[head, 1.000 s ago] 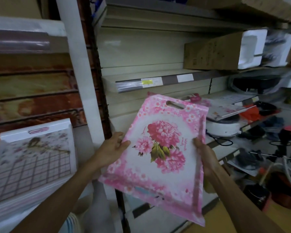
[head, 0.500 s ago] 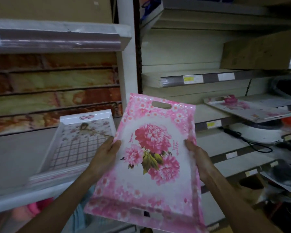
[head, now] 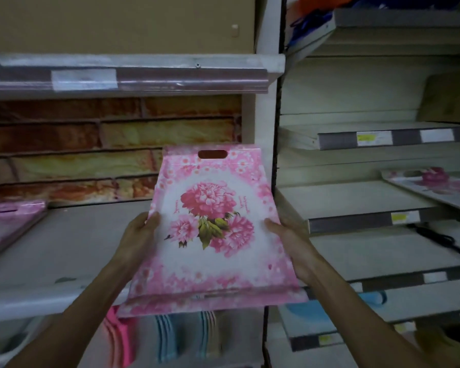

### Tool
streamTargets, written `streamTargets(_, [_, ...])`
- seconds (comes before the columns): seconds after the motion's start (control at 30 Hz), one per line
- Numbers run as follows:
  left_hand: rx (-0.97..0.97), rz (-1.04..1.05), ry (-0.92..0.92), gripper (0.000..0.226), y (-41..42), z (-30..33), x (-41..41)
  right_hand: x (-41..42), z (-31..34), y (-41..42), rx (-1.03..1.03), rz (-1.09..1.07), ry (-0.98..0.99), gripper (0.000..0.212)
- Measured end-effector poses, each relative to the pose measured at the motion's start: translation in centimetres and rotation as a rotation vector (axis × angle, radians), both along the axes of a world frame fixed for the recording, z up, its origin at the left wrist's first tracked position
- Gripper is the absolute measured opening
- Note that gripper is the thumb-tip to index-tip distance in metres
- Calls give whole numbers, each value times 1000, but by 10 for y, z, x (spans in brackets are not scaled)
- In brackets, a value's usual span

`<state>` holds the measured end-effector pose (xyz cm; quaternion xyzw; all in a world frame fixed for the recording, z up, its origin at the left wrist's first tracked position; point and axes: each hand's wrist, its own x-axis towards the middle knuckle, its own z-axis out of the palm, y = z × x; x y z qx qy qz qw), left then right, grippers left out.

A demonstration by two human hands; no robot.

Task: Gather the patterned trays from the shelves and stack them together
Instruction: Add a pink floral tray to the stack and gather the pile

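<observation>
A pink tray [head: 210, 235] printed with large pink flowers and with a cut-out handle at its far end is tilted up in front of me. My left hand [head: 141, 235] grips its left edge and my right hand [head: 290, 243] grips its right edge. It hangs over the front of the left bay's shelf [head: 64, 248]. A second pink patterned tray [head: 8, 221] lies on that shelf at the far left, partly cut off. A third floral tray [head: 436, 187] rests on a shelf in the right bay.
A white upright post [head: 266, 128] divides the two shelf bays. Striped and pink folded cloths [head: 165, 338] lie below the left shelf. A black cable [head: 444, 240] lies on a right-hand shelf, and a blue item [head: 329, 309] sits on the shelf below it.
My view swung left and both hands carried the floral tray over the left bay's shelf. The grid-patterned tray is out of sight. A pink tray came into view at far left.
</observation>
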<state>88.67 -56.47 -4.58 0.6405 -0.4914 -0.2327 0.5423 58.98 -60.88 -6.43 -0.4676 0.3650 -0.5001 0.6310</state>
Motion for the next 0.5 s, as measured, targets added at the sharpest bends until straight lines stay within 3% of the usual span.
streamTargets(0.13, [-26,74,41,36,-24,10,27,18,3,-9,-9,27,93,36])
streamTargets(0.23, [-46,49,84,26,-42,15,40,33,7,-22,7,23,105,42])
streamTargets(0.33, [25,-23,177,39,-55,12,53,45,8,-43,-12,-12,173,40])
streamTargets(0.5, [77,-62,119,38,-74,-17,77,64,2,-65,-40,-65,362,38])
